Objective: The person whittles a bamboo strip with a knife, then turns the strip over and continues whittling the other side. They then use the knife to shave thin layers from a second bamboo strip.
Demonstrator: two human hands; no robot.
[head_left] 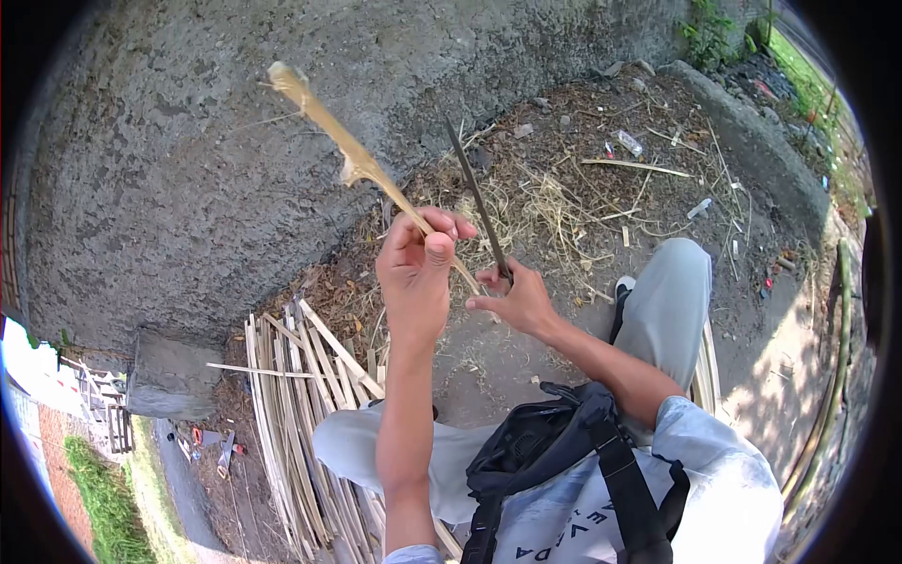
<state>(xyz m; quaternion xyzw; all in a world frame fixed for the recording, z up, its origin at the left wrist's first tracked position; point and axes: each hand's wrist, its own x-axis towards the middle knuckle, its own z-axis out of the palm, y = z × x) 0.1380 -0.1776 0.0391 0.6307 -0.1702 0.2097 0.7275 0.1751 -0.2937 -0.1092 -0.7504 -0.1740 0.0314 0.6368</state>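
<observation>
My left hand (413,273) is closed around a pale bamboo strip (329,127), which slants up to the left. The strip's far end is frayed, and a ragged node with loose fibres shows partway along it. My right hand (521,301) grips a long dark-bladed knife (479,202) by its handle, blade pointing up and slightly left. The strip's lower end reaches my right hand, close to the thumb; whether the thumb presses on it is hard to tell. Between the two hands, the blade stands to the right of the strip.
Many split bamboo strips (291,442) lie in a pile at lower left. Shavings and dry leaves (554,211) cover the ground ahead, with a plastic bottle (629,143). A rough wall (235,169) rises behind. Long poles (827,395) lie at right; a saw (225,454) lies far left.
</observation>
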